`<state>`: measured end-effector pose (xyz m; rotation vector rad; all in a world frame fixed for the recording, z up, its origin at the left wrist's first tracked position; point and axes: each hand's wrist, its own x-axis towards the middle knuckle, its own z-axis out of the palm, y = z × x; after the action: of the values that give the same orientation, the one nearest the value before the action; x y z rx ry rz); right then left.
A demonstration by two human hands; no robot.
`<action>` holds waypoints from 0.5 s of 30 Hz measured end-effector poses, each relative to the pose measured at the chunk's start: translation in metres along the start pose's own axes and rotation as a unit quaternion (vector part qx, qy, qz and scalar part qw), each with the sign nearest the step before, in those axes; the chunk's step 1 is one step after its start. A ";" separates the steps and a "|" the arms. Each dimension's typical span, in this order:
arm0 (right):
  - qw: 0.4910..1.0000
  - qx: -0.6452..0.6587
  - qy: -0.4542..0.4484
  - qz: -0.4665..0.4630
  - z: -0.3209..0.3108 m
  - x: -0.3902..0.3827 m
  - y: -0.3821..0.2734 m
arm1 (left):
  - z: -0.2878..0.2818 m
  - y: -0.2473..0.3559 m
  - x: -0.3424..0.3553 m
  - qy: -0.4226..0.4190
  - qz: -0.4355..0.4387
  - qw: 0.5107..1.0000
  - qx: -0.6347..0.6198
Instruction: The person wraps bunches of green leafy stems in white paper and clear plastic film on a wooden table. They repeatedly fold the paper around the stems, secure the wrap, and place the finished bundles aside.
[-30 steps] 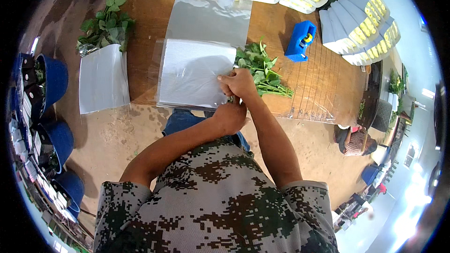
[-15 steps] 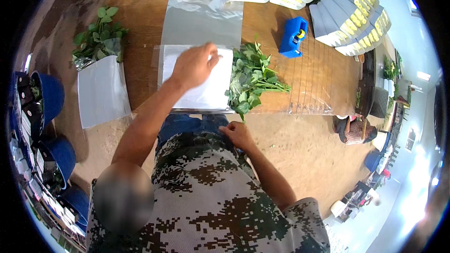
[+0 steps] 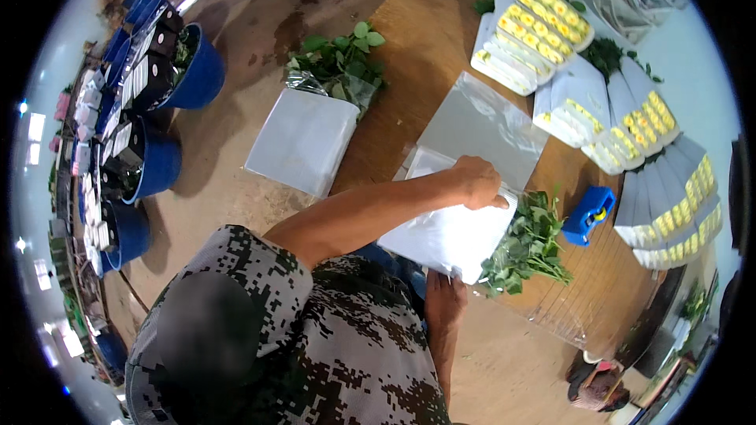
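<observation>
A white wrapped bouquet (image 3: pixel 449 240) lies at the table's near edge, its leafy green stems (image 3: pixel 526 242) sticking out to the right. My left hand (image 3: pixel 476 181) is closed over the top of the wrapping, knuckles up and thumb to the right; whatever its fingers hold is hidden. At the near edge of the wrapping, my right hand (image 3: pixel 446 299) pinches the border, its fingertips partly covered. Under and beyond the bouquet a clear plastic sheet (image 3: pixel 482 127) is spread on the wooden table.
To the right stands a blue tape dispenser (image 3: pixel 589 216). Stacked wrapped bunches of yellow flowers (image 3: pixel 543 27) line the far right side. Another white-wrapped bundle (image 3: pixel 303 142) sits at the table's left end. Blue buckets (image 3: pixel 197 71) stand further left; a person (image 3: pixel 598 386) is at the lower right.
The view has swung to the left. My left hand has come down toward the bouquet's right part, and my right hand has moved from beside my body to its near edge.
</observation>
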<state>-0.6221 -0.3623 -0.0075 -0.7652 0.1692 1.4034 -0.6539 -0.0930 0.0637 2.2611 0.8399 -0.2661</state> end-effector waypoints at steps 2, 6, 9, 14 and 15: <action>0.998 -0.051 -0.017 -0.025 0.008 -0.010 -0.012 | -0.030 0.008 -0.035 0.030 -0.003 0.999 -0.011; 0.960 -0.254 -0.075 -0.090 0.106 -0.014 -0.040 | -0.090 -0.001 -0.141 0.188 -0.048 0.980 -0.040; 0.922 -0.344 -0.148 -0.100 0.136 0.017 -0.036 | -0.114 -0.037 -0.221 0.290 -0.140 0.944 -0.076; 0.878 -0.422 -0.227 0.003 0.247 0.068 0.033 | -0.120 -0.116 -0.308 0.443 -0.337 0.829 -0.060; 0.890 -0.355 -0.284 -0.008 0.256 0.083 0.058 | -0.121 -0.141 -0.320 0.440 -0.340 0.829 -0.054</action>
<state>-0.7422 -0.1499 0.1190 -0.8951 -0.8524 1.6251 -0.9958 -0.0925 0.2061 1.8293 2.0719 0.5654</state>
